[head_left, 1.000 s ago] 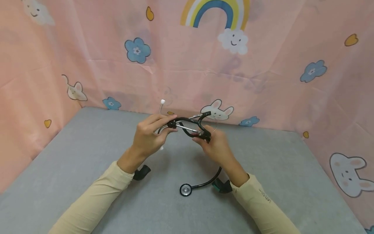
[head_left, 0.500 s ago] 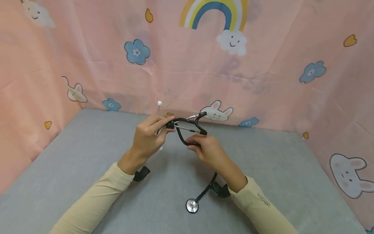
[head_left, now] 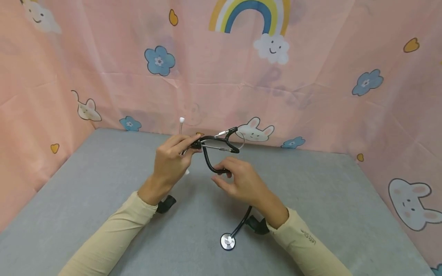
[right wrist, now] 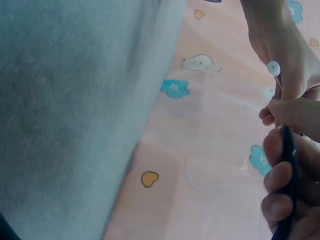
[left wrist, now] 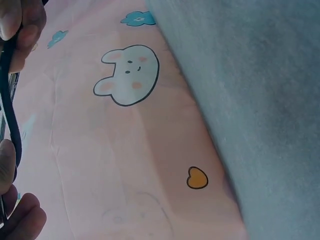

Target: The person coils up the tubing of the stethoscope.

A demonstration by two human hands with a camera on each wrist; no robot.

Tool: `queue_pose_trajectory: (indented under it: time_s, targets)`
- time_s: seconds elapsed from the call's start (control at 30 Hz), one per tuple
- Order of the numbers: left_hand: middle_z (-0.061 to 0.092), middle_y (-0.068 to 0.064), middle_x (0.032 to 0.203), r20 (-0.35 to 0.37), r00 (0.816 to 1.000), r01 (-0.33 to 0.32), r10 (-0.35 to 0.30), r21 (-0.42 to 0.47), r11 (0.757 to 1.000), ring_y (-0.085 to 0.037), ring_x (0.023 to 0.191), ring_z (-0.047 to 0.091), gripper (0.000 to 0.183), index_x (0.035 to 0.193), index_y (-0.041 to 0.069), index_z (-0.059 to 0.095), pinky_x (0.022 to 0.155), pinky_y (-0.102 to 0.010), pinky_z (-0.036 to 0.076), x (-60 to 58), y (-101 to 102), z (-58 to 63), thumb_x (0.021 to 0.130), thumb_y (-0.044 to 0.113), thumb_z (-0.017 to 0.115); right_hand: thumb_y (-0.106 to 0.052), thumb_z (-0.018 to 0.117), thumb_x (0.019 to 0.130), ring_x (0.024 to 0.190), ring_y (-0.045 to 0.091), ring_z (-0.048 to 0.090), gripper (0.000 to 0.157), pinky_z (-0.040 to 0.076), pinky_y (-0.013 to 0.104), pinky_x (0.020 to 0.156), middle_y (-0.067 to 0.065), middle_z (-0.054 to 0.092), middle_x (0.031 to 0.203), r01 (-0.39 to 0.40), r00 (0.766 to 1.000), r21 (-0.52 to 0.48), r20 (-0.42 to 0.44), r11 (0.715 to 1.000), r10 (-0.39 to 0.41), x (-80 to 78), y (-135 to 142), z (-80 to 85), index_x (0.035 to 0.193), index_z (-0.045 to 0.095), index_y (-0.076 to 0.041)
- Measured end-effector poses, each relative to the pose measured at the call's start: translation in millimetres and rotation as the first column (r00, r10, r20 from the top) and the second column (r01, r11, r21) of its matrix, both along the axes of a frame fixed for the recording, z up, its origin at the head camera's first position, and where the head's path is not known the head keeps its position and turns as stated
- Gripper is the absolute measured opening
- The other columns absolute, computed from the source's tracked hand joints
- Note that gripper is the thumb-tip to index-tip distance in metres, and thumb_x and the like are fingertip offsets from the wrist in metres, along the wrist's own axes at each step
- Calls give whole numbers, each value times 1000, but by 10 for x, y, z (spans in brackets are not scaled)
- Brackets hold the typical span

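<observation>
A black stethoscope [head_left: 207, 155] is held up above the grey table, its folded tubing and metal ear tubes between the hands. My left hand [head_left: 170, 159] pinches it at the black joint, thumb below and fingers above. A white eartip [head_left: 182, 120] sticks up behind that hand. My right hand [head_left: 241, 180] has its fingers curled round the hanging loop of tubing, thumb held apart in the head view. In the right wrist view those fingers wrap the black tube [right wrist: 288, 150]. From under the right hand the tubing runs down to the round metal chest piece [head_left: 228, 241].
The grey table [head_left: 103, 172] lies beneath both hands. A pink printed curtain [head_left: 214, 76] hangs behind it and along both sides. Black pieces sit at the left wrist [head_left: 166, 204] and right wrist [head_left: 257, 225].
My right hand has shifted from the stethoscope's forked end down and left onto the tubing loop, its thumb lifting away. The chest piece has swung lower and turned. My left hand drifted slightly left.
</observation>
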State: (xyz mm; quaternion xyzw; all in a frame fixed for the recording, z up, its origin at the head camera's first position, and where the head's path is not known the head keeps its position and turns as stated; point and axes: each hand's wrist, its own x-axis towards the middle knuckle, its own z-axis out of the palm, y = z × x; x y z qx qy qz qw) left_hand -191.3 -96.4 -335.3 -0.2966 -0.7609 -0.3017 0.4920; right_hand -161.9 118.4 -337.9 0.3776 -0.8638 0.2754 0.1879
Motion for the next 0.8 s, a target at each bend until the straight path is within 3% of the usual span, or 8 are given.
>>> queue_pose_trajectory:
  time_s: [0.2, 0.63, 0.8]
  targets:
    - [71, -10, 81, -65, 998, -21, 17, -64, 998, -23, 65, 64, 27, 103, 1, 78, 56, -30, 54, 13, 59, -41, 77, 2, 83, -15, 80, 85, 67, 7, 53, 13, 44, 18, 58, -2, 70, 84, -58, 998, -64, -13, 996, 57, 11, -2, -20, 96, 74, -11]
    - [67, -7, 81, -125, 990, -86, 61, -203, 975, -21, 68, 62, 27, 103, 3, 79, 55, -29, 54, 49, 155, -164, 77, 5, 84, -11, 78, 86, 63, 5, 46, 9, 42, 21, 54, -2, 63, 79, -44, 996, -231, 67, 972, 61, 37, 39, 43, 93, 74, -10]
    - [69, -5, 81, -171, 984, -97, 54, -253, 963, -21, 68, 60, 22, 100, 4, 79, 56, -28, 53, 55, 222, -198, 78, 7, 82, -7, 77, 86, 60, 7, 43, 8, 38, 20, 52, 2, 63, 80, 27, 998, -291, 55, 956, -11, 17, 97, 90, 91, 71, -7]
